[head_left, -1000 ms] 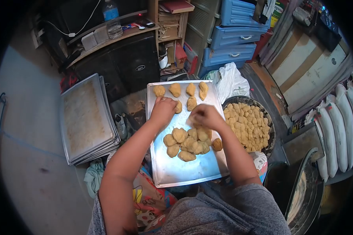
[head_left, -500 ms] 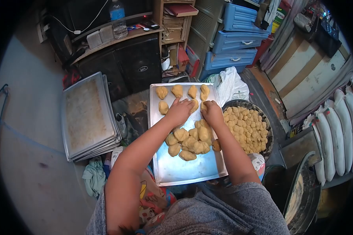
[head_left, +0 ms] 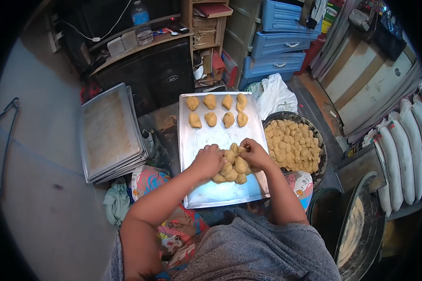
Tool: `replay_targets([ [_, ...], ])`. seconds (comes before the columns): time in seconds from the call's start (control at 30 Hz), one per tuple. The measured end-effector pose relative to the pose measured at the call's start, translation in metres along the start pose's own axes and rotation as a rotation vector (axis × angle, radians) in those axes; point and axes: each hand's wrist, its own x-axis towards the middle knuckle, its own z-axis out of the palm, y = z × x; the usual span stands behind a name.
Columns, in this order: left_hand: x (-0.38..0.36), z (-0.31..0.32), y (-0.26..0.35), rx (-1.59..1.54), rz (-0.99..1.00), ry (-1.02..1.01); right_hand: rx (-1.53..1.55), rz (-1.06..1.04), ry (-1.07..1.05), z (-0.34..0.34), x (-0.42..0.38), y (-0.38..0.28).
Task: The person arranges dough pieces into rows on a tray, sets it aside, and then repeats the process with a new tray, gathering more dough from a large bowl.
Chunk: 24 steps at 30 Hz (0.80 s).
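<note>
A metal baking tray (head_left: 206,196) rests in front of me, with lumps of yellowish dough (head_left: 210,119) set in two rows at its far end. Nearer to me is a heaped pile of dough balls (head_left: 230,172). My left hand (head_left: 208,161) is curled against the pile's left side, its fingertips bent over the dough. At the upper right of the pile my right hand (head_left: 255,154) has its thumb and fingers closed on a dough ball, partly hidden by the hand.
A round dark basin (head_left: 324,161) filled with small dough pieces stands right of the tray. Stacked baking trays (head_left: 109,131) lie to the left. Beyond are a white plastic bag (head_left: 277,96), blue drawers (head_left: 279,65) and a black cabinet (head_left: 159,77). Filled white bags (head_left: 396,161) line the right.
Both hands have drawn back from the second row of dough to the pile nearer me. That row's dough lumps are now uncovered. The pile looks more gathered between my hands.
</note>
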Motion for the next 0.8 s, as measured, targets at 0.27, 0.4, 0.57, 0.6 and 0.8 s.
replay_targets([
  [0.27,0.002,-0.012,-0.054,-0.577,-0.076,0.52,0.397,-0.194,0.201,0.007,0.039,-0.06],
  [0.4,0.013,-0.007,-0.072,-0.341,0.026,0.7,-0.26,-0.216,0.252,0.051,0.074,-0.054],
  [0.57,0.012,-0.005,-0.069,-0.062,-0.121,0.452,-0.405,-0.234,0.047,0.061,0.057,-0.059],
  [0.6,0.01,-0.007,-0.066,-0.01,-0.159,0.433,-0.335,-0.238,0.046,0.058,0.054,-0.056],
  [0.8,0.026,-0.008,-0.062,-0.003,0.181,0.495,-0.472,-0.07,0.02,0.008,0.045,-0.027],
])
